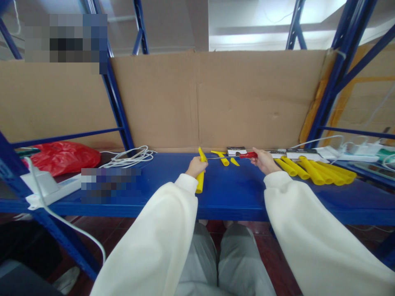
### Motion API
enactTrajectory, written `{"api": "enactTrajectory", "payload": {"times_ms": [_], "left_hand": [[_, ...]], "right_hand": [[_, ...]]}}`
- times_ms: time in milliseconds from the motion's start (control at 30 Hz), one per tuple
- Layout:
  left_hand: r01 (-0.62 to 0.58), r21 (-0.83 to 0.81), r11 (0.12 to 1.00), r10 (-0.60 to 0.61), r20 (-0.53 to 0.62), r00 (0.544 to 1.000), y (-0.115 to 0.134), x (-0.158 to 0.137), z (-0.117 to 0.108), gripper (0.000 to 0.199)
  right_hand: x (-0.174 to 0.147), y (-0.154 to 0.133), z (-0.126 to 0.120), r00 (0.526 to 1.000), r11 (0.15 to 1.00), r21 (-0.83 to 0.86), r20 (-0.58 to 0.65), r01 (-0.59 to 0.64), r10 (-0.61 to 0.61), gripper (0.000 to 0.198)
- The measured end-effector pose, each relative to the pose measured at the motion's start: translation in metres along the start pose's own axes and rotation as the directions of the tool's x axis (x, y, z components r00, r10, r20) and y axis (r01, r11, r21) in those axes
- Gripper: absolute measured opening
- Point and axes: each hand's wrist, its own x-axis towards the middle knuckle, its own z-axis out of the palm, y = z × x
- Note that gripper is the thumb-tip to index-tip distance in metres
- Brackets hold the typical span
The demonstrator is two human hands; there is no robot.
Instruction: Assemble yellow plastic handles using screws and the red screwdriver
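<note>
My left hand (196, 166) is closed around a yellow tapered plastic tube (200, 183), its narrow end pointing up and away. In my right hand (266, 161) is the red handle of a screwdriver (247, 155), its long thin shaft pointing left. The shaft reaches the tube beside my left fingers; whether the tip is in the tube or just against it I cannot tell. Between my hands, farther back on the blue shelf (233, 193), lie a yellow piece with a crossbar (224, 160) and a small flat yellow piece (235, 162).
Several yellow tubes (311, 170) lie side by side at the right. Coiled white cable (135, 157), a red plastic bag (66, 158) and a white power strip (58, 193) are on the left. A cardboard wall (234, 98) stands behind, between blue metal posts (348, 61).
</note>
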Motion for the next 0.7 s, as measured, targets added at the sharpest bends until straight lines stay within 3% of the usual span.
{"api": "enactTrajectory", "payload": {"times_ms": [333,700], "left_hand": [[-0.004,-0.025,1.0,0.004,0.011,1.0,0.0023,-0.0023,0.0,0.017],[0.017,-0.09,0.996,-0.013,0.036,0.999,0.0028,-0.001,0.0026,0.013]], "right_hand": [[-0.0031,-0.0038,0.0032,0.998,0.998,-0.044,-0.048,0.045,-0.047,0.02],[0.0056,-0.0002,-0.0016,0.999,0.99,0.142,-0.043,0.011,-0.005,0.025]]}}
